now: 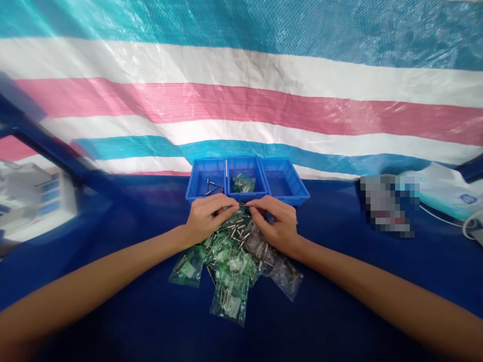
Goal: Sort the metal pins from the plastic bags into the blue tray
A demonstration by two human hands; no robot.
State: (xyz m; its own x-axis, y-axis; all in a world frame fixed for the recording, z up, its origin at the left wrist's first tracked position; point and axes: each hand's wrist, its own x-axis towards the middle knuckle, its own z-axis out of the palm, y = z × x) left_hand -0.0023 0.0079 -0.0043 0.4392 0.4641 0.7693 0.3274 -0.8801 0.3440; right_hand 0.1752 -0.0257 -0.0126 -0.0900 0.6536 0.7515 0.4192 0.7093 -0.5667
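My left hand (211,215) and my right hand (277,221) meet above a pile, fingertips pinched close together. A thin metal piece (244,203) shows between them, held from both sides; its exact kind is too small to tell. Beneath lie loose metal screw-like rods (238,232), mixed with small green-tinted clear bags (236,264) and clear bags (289,276) with metal pieces inside. Just beyond my hands stand three blue bins: the left bin (192,180) holds a few metal rods, the middle bin (260,176) some green-tinted bags, and the right bin (287,177) shows nothing inside.
Blue covering (132,211) spreads over the table. A striped plastic sheet (241,100) hangs behind the bins. On the right are a blurred-out item (387,206) and a pale blue-white bag (441,188) with a white cord. A white object (56,201) stands at far left.
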